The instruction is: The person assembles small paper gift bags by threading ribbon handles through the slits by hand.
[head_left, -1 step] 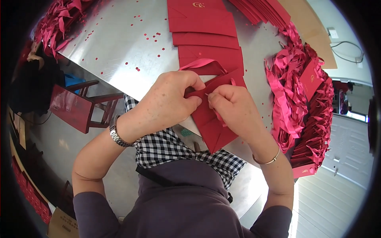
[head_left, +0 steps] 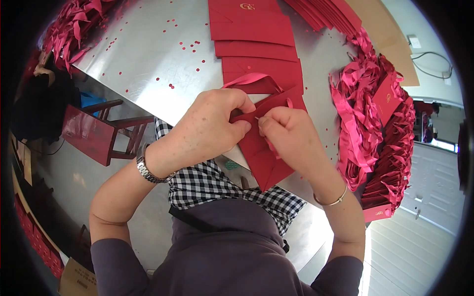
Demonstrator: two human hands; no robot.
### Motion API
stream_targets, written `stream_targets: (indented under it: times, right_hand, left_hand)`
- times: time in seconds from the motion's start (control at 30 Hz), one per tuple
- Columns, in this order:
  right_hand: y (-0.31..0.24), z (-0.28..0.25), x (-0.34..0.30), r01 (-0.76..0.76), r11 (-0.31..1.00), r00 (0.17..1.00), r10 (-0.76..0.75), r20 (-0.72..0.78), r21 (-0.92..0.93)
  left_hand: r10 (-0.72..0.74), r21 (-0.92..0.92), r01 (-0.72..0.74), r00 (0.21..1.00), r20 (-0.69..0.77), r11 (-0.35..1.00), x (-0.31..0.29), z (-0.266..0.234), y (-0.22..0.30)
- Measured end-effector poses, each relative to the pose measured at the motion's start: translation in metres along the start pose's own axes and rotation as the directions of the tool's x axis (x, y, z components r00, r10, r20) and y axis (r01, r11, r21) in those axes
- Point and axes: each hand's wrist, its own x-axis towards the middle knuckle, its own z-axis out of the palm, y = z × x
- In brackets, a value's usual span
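Left fingers [head_left: 240, 129] pinch red bag [head_left: 269, 165] | right fingers [head_left: 274, 120] clenched, grip mostly hidden

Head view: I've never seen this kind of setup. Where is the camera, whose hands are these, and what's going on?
No machine here: a person works with two bare hands. The fisheye camera sits on the person's head, looking down, so straight edges bend. The left hand pinches the edge of a red paper bag; the right hand, close beside it, seems to pinch a small pale tip, too tiny to identify. On the shiny grey table lie overlapping red bags, scattered red dots and, at the right, a heap of pink ribbons.
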Motion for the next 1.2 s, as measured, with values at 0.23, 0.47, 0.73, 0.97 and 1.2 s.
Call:
stream_targets:
  times: [0.23,0.47,0.73,0.97,1.2]
  right_hand:
    - [0.009,0.015,-0.007,0.33,0.57,0.835,-0.548,-0.049,-0.752]
    - [0.03,0.004,-0.009,0.5,0.711,0.757,-0.636,-0.149,-0.495]
    - [0.027,0.006,-0.012,0.539,0.659,0.716,-0.686,-0.126,-0.525]
    - [0.02,0.007,-0.011,0.499,0.676,0.744,-0.655,-0.131,-0.542]
    - [-0.006,0.001,-0.011,0.409,0.467,0.827,-0.552,0.103,-0.784]
  left_hand:
    - [-0.083,-0.053,0.085,0.996,0.034,0.995,-0.001,-0.002,0.005]
    - [0.075,0.088,-0.074,0.997,-0.004,0.993,0.0,0.002,0.004]
    - [-0.198,-0.077,0.207,0.974,0.111,0.975,0.002,-0.005,0.018]
    - [-0.103,-0.069,0.107,0.993,0.062,0.992,-0.001,-0.001,0.011]
    - [0.137,0.004,-0.136,0.99,-0.037,0.991,-0.003,0.007,-0.005]
